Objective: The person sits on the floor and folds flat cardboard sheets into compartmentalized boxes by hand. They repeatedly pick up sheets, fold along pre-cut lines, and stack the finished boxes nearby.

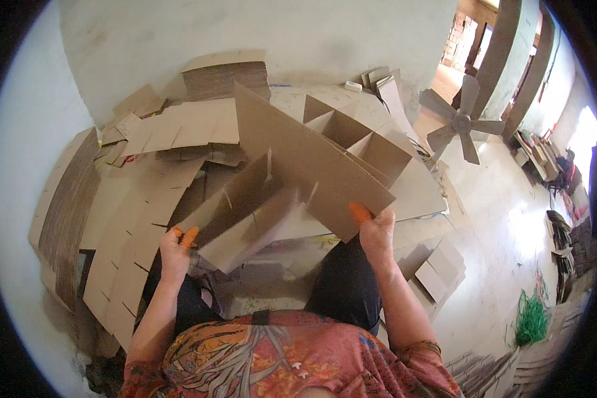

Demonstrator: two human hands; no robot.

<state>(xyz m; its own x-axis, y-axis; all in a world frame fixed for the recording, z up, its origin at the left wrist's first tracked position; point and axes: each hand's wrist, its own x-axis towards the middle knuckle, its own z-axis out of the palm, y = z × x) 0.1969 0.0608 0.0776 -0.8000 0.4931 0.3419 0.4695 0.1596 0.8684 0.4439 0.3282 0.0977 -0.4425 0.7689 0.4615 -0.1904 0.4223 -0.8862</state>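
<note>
My left hand (174,255), orange covers on its fingertips, is closed on the near left end of a brown cardboard divider strip (235,202). A second, paler strip (249,233), blurred by motion, slants beside it. My right hand (377,233), also with orange on its fingers, grips the lower right corner of a broad cardboard strip (312,156). This broad strip crosses the others over my lap, and slots show where they meet. Just behind it stands a cardboard partition (351,129) with open cells. How far the slots interlock I cannot tell.
Stacked cardboard (225,79) stands by the back wall, with another tall stack (69,212) at far left. Slotted sheets (129,252) lie at my left. To the right are a standing fan (463,123), loose cardboard pieces (438,272) and green string (532,320).
</note>
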